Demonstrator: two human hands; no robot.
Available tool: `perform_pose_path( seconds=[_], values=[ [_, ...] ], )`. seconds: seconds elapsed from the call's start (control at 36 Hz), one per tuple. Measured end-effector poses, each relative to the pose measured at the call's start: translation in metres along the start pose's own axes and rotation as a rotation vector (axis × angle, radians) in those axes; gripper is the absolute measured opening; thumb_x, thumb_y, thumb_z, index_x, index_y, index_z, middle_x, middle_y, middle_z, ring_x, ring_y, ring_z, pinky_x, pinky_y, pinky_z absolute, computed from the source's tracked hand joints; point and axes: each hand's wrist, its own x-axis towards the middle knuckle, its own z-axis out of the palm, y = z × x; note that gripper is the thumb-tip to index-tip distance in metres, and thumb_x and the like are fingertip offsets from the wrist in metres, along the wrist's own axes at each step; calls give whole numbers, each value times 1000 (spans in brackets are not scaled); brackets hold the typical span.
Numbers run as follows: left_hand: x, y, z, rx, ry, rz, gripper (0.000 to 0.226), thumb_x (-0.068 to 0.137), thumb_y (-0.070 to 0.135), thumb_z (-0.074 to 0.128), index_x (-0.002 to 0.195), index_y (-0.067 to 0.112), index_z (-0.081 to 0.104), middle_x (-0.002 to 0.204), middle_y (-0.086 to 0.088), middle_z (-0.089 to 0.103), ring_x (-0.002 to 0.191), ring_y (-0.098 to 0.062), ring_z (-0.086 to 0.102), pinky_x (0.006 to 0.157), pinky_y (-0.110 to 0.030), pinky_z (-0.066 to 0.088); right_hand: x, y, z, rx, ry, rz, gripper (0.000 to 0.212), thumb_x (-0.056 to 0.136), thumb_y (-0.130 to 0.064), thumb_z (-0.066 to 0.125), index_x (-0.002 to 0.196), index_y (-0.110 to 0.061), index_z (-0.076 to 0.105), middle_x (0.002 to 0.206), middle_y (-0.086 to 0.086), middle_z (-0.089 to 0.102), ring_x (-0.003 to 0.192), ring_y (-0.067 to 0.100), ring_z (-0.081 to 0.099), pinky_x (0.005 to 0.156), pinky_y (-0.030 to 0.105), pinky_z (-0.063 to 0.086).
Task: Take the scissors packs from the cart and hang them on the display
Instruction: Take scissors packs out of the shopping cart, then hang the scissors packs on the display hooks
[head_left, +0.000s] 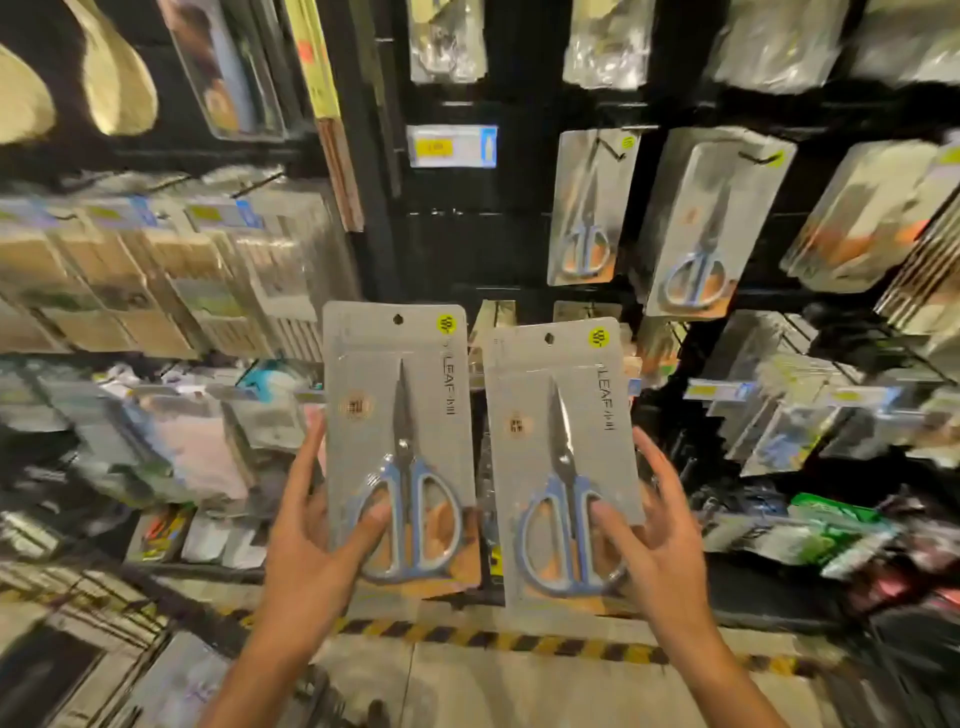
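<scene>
The left hand (306, 535) is gripping one scissors pack (399, 441), thumb over its handles; the right hand (652, 540) is gripping a second pack (563, 462) likewise. Both are standing upright before the display (467, 234), where seemingly matching hung packs (696, 223) are blurring.

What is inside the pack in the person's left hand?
The left-hand pack holds one pair of blue-handled scissors with dark blades, closed, points up, on a grey card. The left hand's thumb covers part of one handle loop; the card's back is unseen.
</scene>
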Motion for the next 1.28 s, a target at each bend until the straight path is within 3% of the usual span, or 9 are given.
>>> perform_pose_path(
  seconds=[0.14, 0.25, 0.44, 0.64, 0.78, 0.94, 1.06, 1.17, 1.28],
  values=[
    [18, 19, 31, 0, -30, 39, 91, 84, 13, 78, 144, 66, 35, 149, 13, 57, 129, -7, 61, 109, -39, 50, 26, -14, -25, 0, 75, -46, 71, 93, 3, 65, 151, -30, 40, 125, -8, 72, 110, 13, 71, 80, 22, 60],
    [42, 28, 46, -7, -57, 71, 90, 82, 15, 78, 147, 60, 35, 129, 36, 63, 122, 4, 63, 93, -15, 54, 45, -27, -24, 15, 104, -76, 69, 94, 6, 62, 149, -28, 40, 121, -12, 73, 104, 9, 73, 75, 18, 58],
    [92, 28, 65, -56, -129, 141, 91, 85, 8, 75, 149, 59, 36, 151, 7, 56, 131, -14, 61, 107, -38, 52, 87, -32, -26, -28, 164, -104, 68, 93, 3, 65, 149, -30, 43, 119, -11, 73, 104, 10, 73, 75, 19, 58],
    [131, 31, 78, -76, -141, 180, 91, 85, 6, 76, 153, 49, 34, 141, 8, 64, 118, -2, 67, 89, -13, 55, 121, -33, -21, -56, 189, -114, 69, 93, 2, 65, 149, -30, 41, 115, -17, 74, 103, 9, 73, 74, 18, 58],
    [156, 33, 87, -68, -177, 184, 91, 84, 14, 77, 150, 60, 33, 147, 13, 59, 125, -11, 65, 104, -43, 52, 143, -30, -23, -73, 217, -128, 69, 94, -1, 66, 151, -32, 41, 122, -8, 73, 105, 14, 73, 75, 23, 60],
    [168, 38, 104, -29, -153, 212, 89, 85, 20, 77, 146, 67, 32, 149, 19, 55, 120, 0, 65, 86, -12, 56, 177, -37, -31, -25, 194, -169, 67, 95, 2, 64, 149, -32, 42, 131, -13, 68, 114, 11, 69, 84, 24, 60],
    [178, 44, 116, -30, -122, 237, 89, 84, 18, 77, 145, 66, 34, 150, 26, 51, 122, 2, 62, 85, -9, 55, 204, -41, -38, -5, 172, -207, 67, 94, 2, 65, 142, -40, 45, 137, -13, 64, 121, 12, 65, 94, 33, 59],
    [184, 50, 126, -15, -101, 233, 89, 84, 20, 77, 145, 68, 32, 151, 20, 52, 126, -4, 61, 96, -28, 54, 228, -44, -41, 29, 138, -218, 66, 95, 0, 65, 142, -41, 45, 142, -11, 60, 125, 13, 63, 97, 32, 57],
    [188, 52, 137, 5, -96, 239, 89, 84, 21, 77, 146, 66, 32, 148, 29, 51, 121, 8, 61, 90, -17, 53, 247, -44, -43, 9, 101, -213, 65, 95, -3, 66, 142, -41, 45, 142, -6, 60, 123, 9, 64, 94, 28, 57]
  ],
)
